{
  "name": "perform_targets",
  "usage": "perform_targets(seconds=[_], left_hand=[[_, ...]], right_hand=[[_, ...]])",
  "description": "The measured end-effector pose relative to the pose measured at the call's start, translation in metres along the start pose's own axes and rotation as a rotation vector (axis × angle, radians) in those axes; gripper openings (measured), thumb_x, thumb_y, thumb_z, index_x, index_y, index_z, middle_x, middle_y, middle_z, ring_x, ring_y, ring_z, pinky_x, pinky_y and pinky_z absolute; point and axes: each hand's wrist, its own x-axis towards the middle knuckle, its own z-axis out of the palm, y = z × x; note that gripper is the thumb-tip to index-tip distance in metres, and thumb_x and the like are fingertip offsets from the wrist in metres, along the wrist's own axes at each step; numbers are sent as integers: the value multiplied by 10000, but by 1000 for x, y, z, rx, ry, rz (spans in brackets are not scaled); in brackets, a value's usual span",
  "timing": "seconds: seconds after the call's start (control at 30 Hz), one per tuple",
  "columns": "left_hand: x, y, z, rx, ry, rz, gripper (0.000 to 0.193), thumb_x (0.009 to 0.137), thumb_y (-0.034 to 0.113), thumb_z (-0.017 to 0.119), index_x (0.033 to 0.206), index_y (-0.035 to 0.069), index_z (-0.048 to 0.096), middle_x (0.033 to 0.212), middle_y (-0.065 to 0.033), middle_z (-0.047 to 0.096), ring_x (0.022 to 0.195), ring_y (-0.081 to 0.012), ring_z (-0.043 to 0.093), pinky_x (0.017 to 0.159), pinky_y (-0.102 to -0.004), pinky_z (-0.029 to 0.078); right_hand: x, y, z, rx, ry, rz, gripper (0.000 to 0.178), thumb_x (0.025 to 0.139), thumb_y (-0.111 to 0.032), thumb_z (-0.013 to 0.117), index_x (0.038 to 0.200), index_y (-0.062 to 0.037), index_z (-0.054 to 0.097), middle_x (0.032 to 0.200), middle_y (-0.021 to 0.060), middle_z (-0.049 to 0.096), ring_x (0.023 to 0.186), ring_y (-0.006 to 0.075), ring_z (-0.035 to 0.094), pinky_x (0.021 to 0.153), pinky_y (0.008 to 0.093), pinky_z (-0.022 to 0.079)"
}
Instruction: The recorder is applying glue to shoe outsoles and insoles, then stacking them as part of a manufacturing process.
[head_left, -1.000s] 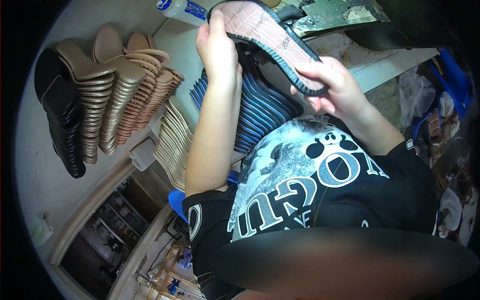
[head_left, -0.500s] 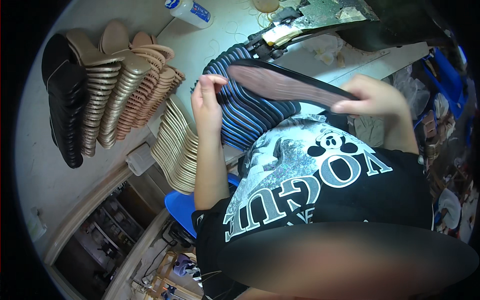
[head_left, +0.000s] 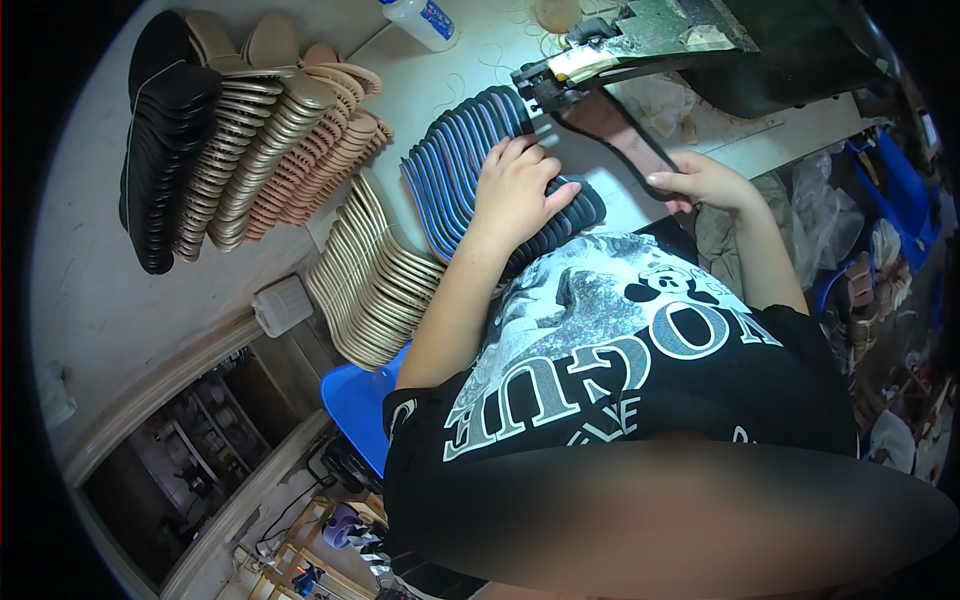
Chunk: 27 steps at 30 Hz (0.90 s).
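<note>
In my right hand (head_left: 705, 182) is a shoe sole (head_left: 625, 138) with a black edge and a pinkish-brown face, gripped by one end between thumb and fingers. Its other end reaches up to the metal head of a machine (head_left: 560, 85); whether it sits inside the head I cannot tell. My left hand (head_left: 518, 190) lies over a standing row of black soles (head_left: 440, 170) with blue edges. The fingers rest across their tops, with the thumb spread toward the right. Just left of that row stands another row of gold-beige soles (head_left: 360, 280).
Bundles of black soles (head_left: 160, 170), gold-beige soles (head_left: 232, 140) and pink soles (head_left: 300, 170) are stacked at the upper left. A white bottle (head_left: 420, 22) stands at the back. Loose threads lie on the white tabletop (head_left: 480, 60). Clear plastic bags (head_left: 825, 205) hang at the right.
The sole in my right hand has swung from over the row to the machine head, far end up. My left hand has dropped from beside the sole's end onto the row. The view has shifted slightly.
</note>
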Motion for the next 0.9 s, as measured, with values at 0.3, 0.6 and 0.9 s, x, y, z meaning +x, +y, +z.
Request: perform_targets(seconds=[0.3,0.6,0.9], left_hand=[[-17,-10,-12,-31,-58,-95,395,793,376,651,1013,48,655,1128,-99,613,1197,-315,476,1041,-461,332],[-16,11,-27,-144,85,-339,559,755,301,722,1203,32,525,1249,-196,508,1104,-348,545,892,-417,444],[-25,-8,-10,-232,235,-263,196,782,179,668,866,14,603,1010,-157,610,1062,-343,565,880,-425,427]], right_hand=[[37,-30,50,-806,569,-231,338,865,-306,634,913,26,586,687,127,601,622,189,602,562,312,454],[90,-9,86,-445,277,-456,324,886,-167,480,1122,30,582,1003,249,634,944,351,625,836,382,473],[92,-2,98,102,124,-384,344,952,-272,509,1053,32,636,839,50,663,778,74,568,720,268,475]])
